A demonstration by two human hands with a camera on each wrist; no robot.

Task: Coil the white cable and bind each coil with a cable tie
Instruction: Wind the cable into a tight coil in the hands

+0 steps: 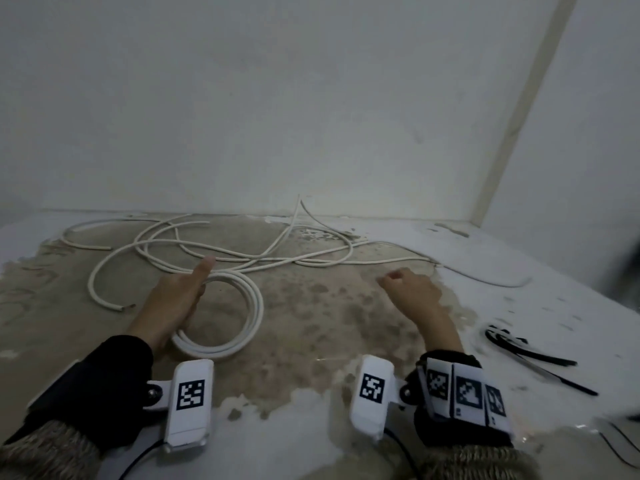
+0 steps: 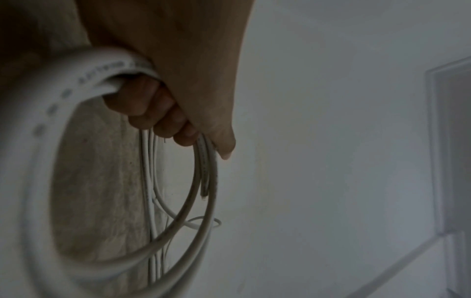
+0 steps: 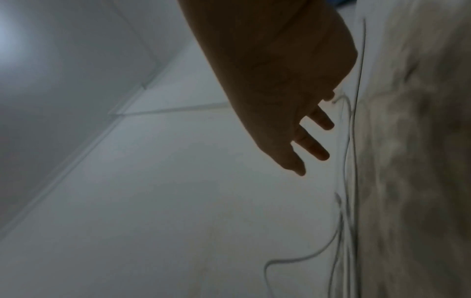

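Observation:
A small coil of white cable point(image 1: 242, 306) is held just above the floor by my left hand point(image 1: 202, 278), thumb along its top. In the left wrist view my fingers point(image 2: 158, 113) curl round the coil's strands point(image 2: 76, 80), and a cut end hangs below the thumb. The rest of the white cable point(image 1: 242, 252) sprawls in loose loops on the floor towards the wall. My right hand point(image 1: 391, 278) hovers over the floor to the right with relaxed fingers point(image 3: 313, 149) and holds nothing. Several black cable ties point(image 1: 530, 353) lie at the right.
The floor is patchy bare concrete point(image 1: 329, 323) with white paint around it. A white wall point(image 1: 311, 116) rises right behind the loose cable, with a corner at the right. Thin black wires point(image 1: 620, 448) lie at the lower right.

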